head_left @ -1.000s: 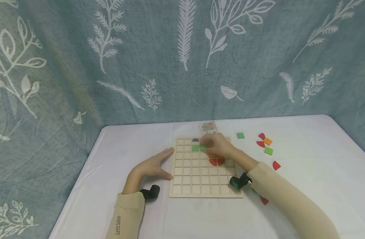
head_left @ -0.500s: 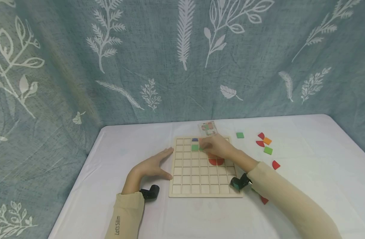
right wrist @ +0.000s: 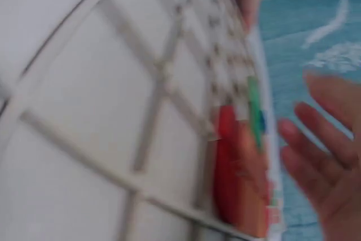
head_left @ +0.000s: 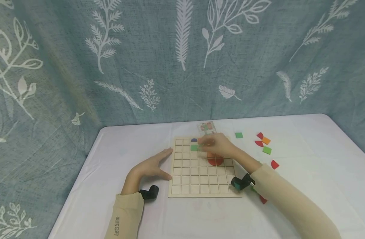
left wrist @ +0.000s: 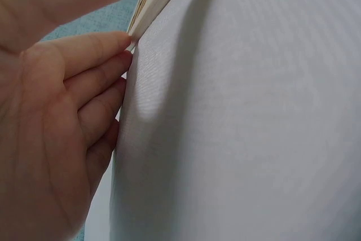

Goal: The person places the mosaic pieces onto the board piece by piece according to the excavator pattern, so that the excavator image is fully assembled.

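Note:
A pale wooden grid board [head_left: 199, 171] lies on the table. My left hand [head_left: 151, 167] rests at its left edge, fingers and thumb spread, and the fingertips touch the board's side in the left wrist view. Over the board's upper right part is my right hand [head_left: 219, 145]; its fingers [right wrist: 307, 165] look loose and hold nothing in the blurred right wrist view. Beside those fingers lie a blue piece [head_left: 194, 140], an orange piece [head_left: 199, 140] and a green square [head_left: 194, 148] in the grid. Red pieces [head_left: 215, 162] show below the hand, which hides some cells.
A small patterned card [head_left: 205, 127] lies behind the board. To the right are a green square tile [head_left: 239, 135], an orange tile [head_left: 266, 140], a light green tile [head_left: 267, 150] and red wedges [head_left: 274, 164]. Another red wedge [head_left: 263, 199] lies by the right sleeve [head_left: 293, 199].
An orange piece has come into sight beside the blue one. The right hand's fingers have shifted slightly over the top rows. My left hand stays at the board's edge.

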`<state>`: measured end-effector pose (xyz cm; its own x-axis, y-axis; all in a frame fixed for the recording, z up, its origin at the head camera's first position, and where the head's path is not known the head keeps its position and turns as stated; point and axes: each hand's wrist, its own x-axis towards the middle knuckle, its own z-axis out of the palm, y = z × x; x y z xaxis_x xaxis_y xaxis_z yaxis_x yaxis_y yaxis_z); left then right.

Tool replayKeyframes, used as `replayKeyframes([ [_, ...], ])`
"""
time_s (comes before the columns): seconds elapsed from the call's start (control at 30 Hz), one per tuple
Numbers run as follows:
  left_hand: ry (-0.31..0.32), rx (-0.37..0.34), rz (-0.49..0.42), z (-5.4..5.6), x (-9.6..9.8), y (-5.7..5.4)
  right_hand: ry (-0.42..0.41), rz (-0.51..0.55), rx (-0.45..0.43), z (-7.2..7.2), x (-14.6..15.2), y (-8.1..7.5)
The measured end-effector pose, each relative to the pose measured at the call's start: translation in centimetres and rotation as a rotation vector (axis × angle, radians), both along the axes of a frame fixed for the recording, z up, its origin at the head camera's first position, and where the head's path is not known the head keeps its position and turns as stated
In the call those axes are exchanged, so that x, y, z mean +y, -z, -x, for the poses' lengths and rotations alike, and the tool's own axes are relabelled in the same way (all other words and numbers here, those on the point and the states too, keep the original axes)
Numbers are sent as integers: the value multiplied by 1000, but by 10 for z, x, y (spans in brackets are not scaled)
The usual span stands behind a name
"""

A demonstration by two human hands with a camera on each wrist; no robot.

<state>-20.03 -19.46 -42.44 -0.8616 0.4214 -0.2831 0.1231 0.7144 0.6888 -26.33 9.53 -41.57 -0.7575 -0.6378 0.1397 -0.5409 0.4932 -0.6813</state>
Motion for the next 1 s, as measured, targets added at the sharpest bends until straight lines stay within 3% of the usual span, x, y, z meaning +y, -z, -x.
replayKeyframes([
  [0.13, 8, 2, -3, 0, 0, 0, -63, -13, -213, -4, 10, -14],
  [0.27, 12, 8, -1, 0, 0, 0, -152, 15, -294, -7, 24, -18],
  [0.33, 14, 11, -1, 0, 0, 0, -164, 26, -301, -7, 33, -15],
  [0.5, 14, 9, 0, 1, 0, 0, -87, 8, -306, -17, 55, -12],
  [0.73, 8, 7, 10, 1, 0, 1, -6, 104, -293, -26, 91, -6],
  [1.0, -3, 4, 5, 0, 2, 3, 184, 185, -171, -40, 138, -4],
])
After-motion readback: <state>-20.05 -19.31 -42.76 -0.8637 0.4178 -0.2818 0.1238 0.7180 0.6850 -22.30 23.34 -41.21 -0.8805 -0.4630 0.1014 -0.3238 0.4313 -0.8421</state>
